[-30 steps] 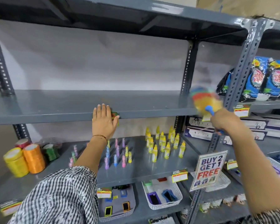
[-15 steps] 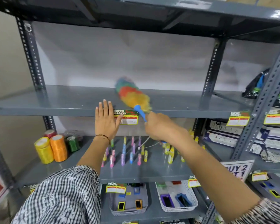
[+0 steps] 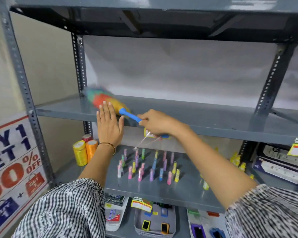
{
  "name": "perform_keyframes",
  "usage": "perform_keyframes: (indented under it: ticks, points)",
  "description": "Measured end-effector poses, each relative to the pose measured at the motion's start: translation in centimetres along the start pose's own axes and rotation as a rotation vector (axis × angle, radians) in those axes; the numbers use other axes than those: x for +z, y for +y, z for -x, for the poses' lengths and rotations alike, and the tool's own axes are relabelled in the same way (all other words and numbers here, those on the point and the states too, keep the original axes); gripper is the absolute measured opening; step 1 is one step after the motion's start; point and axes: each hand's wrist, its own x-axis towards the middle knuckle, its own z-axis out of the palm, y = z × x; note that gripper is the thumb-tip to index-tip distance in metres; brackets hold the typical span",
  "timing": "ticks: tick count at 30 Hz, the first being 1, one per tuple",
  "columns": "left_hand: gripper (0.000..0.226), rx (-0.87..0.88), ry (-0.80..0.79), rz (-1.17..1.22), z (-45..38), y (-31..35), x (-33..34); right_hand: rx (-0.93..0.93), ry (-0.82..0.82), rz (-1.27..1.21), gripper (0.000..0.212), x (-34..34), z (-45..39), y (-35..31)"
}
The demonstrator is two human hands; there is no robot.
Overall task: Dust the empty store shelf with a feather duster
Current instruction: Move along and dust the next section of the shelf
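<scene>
The empty grey metal shelf [image 3: 205, 115] runs across the middle of the view. A feather duster [image 3: 103, 98] with green, red and yellow fluff and a blue handle lies across the shelf's left part, its head blurred near the back left corner. My right hand [image 3: 155, 123] is shut on the blue handle just in front of the shelf edge; a thin loop cord hangs below it. My left hand [image 3: 109, 126] rests flat with fingers apart against the shelf's front edge, hiding part of the duster's head.
On the lower shelf stand spools of yellow and orange thread [image 3: 85, 152], rows of small coloured tubes [image 3: 144, 166] and yellow bottles [image 3: 235, 160]. Baskets of goods [image 3: 155, 224] sit below. A sale poster [image 3: 12, 170] hangs at left. Perforated grey uprights [image 3: 78, 66] frame the shelf.
The duster has swept leftward along the empty shelf, from the right upright to near the left back corner. My view turned left with it. My left hand stayed on the shelf edge.
</scene>
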Motion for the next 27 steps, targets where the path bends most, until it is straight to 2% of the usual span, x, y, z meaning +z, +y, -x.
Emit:
perform_keyframes:
  ticks: [3,5,8,11,13,18,21,24,27]
  points:
    - [0.068,0.013,-0.001,-0.012,-0.8,0.7,0.1,-0.023,0.137,-0.129,0.038,-1.5,-0.4,5.0]
    - [0.067,0.028,-0.014,-0.026,-1.4,1.4,0.6,0.001,0.215,-0.112,0.041,-2.1,-0.5,9.0]
    - [0.066,0.06,-0.066,-0.032,-2.1,2.7,2.1,0.148,0.297,0.08,0.039,-2.9,-0.7,14.9]
    - [0.066,0.063,-0.148,-0.033,-2.2,4.0,4.0,0.278,0.336,0.317,0.035,-3.2,-0.5,17.7]
    - [0.063,0.04,-0.16,-0.029,-2.1,4.5,4.9,0.228,0.327,0.381,0.033,-2.7,-0.7,17.8]
    - [0.06,0.054,-0.122,-0.05,-2.4,4.5,4.9,-0.04,0.29,0.568,0.037,-3.9,-2.9,16.2]
    - [0.06,0.111,-0.103,-0.054,-2.9,4.6,4.6,-0.159,0.398,0.592,0.036,-6.1,-4.6,16.5]
    - [0.061,0.134,-0.088,-0.051,-3.7,4.9,4.4,-0.125,0.444,0.488,0.034,-7.2,-6.2,17.6]
    - [0.063,0.13,-0.094,-0.056,-4.2,5.0,4.6,-0.137,0.337,0.565,0.033,-5.8,-9.1,17.0]
